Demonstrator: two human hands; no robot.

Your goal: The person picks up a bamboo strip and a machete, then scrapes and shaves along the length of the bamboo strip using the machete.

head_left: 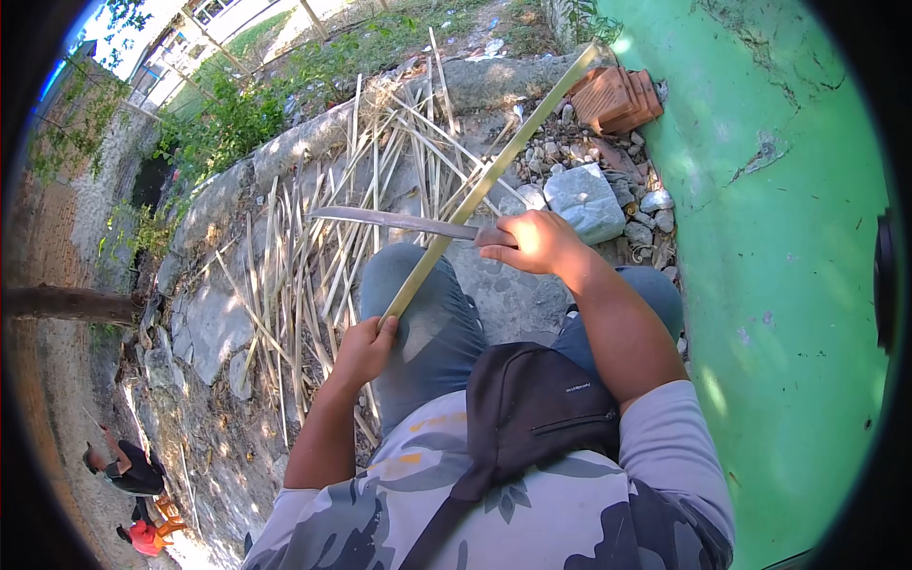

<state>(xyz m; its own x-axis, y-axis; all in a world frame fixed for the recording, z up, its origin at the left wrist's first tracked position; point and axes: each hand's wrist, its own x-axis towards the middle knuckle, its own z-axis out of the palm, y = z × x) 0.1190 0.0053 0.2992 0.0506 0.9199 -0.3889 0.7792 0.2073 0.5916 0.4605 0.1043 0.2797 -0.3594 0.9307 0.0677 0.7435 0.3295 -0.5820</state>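
My left hand (363,350) is closed round the lower end of a long, flat bamboo strip (514,147), just over my left knee. The strip slants up and away to the right, its far end near the green wall. In my right hand (533,241) is the wooden handle of a machete (399,220); the fingers are wrapped round it. The long, slightly curved blade points left and crosses the strip near its middle. At the crossing, blade and strip look to be touching or very close.
Many split bamboo strips (294,285) lie scattered on the ground ahead and left. A pale stone block (585,202), rubble and stacked terracotta bricks (617,99) stand by the green wall (779,285). A tree trunk (71,304) is at the left. Two people (131,467) are at the lower left.
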